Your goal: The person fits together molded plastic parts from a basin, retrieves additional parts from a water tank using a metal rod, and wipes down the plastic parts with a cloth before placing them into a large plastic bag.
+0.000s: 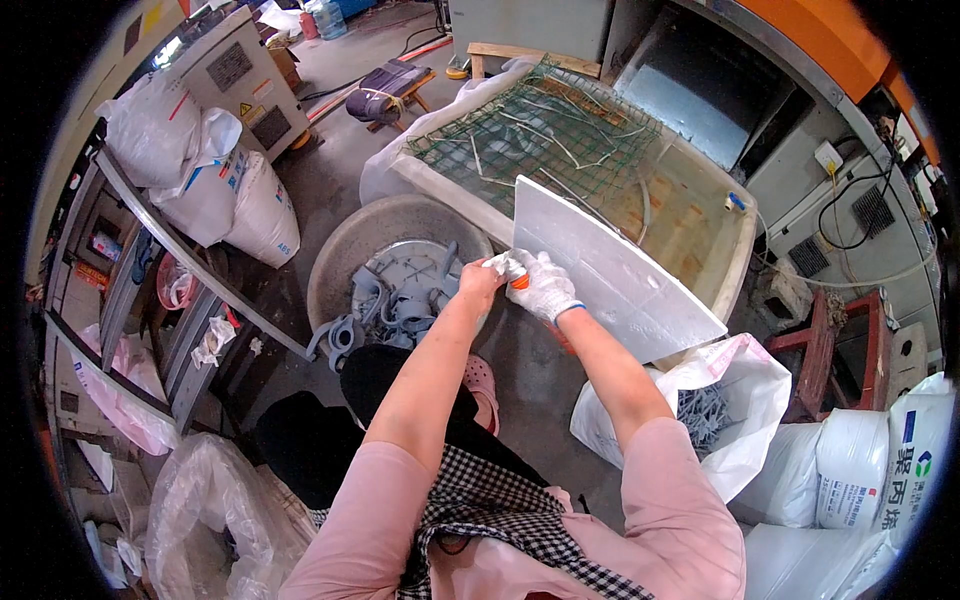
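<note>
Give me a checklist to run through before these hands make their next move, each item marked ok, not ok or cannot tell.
1. Right hand gloved: ok, white glove on.
2. Left hand gloved: not ok, the back of it is bare.
3. Orange item gripped: ok, in the right hand.
4. What is between the fingertips identified: cannot tell, too small and partly covered.
5. Basin stocked: ok, gray parts inside.
6. White sack open: ok, gray pieces show in its mouth.

From where I stand, 聚丙烯 runs in large dark characters down a white sack [910, 485] at the worker's right. Over left, another sack [265, 210] reads ABS; a grey cabinet [235, 80] bears a yellow warning triangle [245, 107].
</note>
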The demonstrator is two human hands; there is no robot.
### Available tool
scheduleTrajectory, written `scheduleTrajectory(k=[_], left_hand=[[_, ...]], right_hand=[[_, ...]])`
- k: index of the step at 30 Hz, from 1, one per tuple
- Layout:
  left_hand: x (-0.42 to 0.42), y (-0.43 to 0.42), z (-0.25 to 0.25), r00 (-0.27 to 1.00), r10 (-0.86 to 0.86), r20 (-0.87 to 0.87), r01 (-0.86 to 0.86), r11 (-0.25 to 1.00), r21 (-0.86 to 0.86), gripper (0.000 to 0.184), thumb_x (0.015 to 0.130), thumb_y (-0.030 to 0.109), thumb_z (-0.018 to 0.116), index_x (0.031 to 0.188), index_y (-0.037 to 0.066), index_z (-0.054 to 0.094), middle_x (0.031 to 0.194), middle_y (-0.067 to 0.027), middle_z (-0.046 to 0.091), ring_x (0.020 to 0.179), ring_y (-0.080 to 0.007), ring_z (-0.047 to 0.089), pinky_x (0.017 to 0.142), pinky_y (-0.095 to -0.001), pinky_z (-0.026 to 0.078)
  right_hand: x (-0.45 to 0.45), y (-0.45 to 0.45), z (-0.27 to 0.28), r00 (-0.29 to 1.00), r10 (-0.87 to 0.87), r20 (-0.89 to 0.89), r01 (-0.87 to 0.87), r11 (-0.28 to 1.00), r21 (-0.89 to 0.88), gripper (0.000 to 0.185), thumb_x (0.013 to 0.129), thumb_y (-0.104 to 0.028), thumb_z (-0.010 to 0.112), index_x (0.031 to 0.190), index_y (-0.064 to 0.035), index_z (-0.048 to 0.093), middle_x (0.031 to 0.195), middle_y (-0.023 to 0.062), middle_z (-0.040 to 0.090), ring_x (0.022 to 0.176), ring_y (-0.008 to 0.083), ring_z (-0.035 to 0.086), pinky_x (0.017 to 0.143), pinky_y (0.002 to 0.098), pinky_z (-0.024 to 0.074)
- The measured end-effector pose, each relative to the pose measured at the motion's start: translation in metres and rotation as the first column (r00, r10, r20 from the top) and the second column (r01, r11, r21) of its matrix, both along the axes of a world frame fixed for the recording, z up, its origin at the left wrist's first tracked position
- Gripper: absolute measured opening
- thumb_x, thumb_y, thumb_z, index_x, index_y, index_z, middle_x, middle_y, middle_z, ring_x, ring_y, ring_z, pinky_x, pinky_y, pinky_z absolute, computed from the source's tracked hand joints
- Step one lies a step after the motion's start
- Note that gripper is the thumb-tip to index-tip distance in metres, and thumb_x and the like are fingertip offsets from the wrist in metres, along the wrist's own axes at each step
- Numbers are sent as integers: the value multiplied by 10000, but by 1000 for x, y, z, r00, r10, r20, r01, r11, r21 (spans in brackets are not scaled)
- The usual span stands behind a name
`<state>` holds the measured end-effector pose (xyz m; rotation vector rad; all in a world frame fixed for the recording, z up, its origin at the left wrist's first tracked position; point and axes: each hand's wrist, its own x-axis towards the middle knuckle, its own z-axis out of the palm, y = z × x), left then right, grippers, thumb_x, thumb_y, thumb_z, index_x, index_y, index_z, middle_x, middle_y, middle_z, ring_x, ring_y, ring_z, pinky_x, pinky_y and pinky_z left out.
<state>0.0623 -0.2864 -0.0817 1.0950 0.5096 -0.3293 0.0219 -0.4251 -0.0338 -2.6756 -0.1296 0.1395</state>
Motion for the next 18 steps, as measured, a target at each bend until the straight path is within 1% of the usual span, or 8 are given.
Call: scheduleTrajectory(k=[2,4,6,8,11,14,18], left_hand=[[0,1,0,1000,-13,0,13,1000,24,457,790,-148,438,1232,-38,417,1128,-150,543,998,-280,578,826,-407,513],[-1,2,-1,1000,-13,-2,13,1000,19,449,799,-143,438,1235,-37,415,1133,-153,539,998,-278,579,825,-406,515],[-2,2,3,1000,-11,-3,11,1000,13,441,809,-137,438,1237,-37,413,1139,-156,536,998,-276,579,823,-405,517],[-3,2,3,999,-30,-24,31,998,59,426,829,-124,439,1246,-41,403,1137,-158,536,996,-273,581,813,-392,526],[-2,2,-1,999,-49,-11,49,995,81,414,837,-121,436,1244,-49,407,1138,-158,537,995,-275,583,800,-377,535],[-2,2,-3,999,-52,-9,53,996,74,414,832,-128,436,1239,-54,416,1137,-160,539,986,-280,588,800,-378,538],[-2,3,-6,997,-72,-12,72,995,68,403,834,-129,434,1230,-57,428,1139,-162,542,982,-283,593,802,-385,540]], right_hand=[[1,0,0,1000,-4,0,4,1000,-15,609,722,-374,675,1292,-282,481,1079,191,534,952,401,600,836,470,484],[1,0,-2,999,22,26,-20,998,-67,590,729,-355,668,1285,-281,487,1073,188,533,945,400,593,840,469,474],[0,0,1,999,33,38,-29,996,-81,583,728,-345,667,1281,-282,490,1066,185,534,939,398,591,842,469,469],[0,0,0,998,44,50,-39,995,-96,577,728,-335,665,1276,-284,492,1060,182,534,934,396,588,844,470,463],[0,0,-2,995,70,75,-60,989,-136,552,733,-310,655,1262,-290,500,1047,180,536,927,382,591,832,468,461],[-1,2,1,997,78,28,-72,980,-187,543,729,-290,653,1251,-295,506,1042,177,537,942,375,589,832,463,460],[0,1,-7,992,101,80,-83,976,-203,549,723,-280,656,1252,-302,509,1030,168,541,938,363,592,825,456,462]])
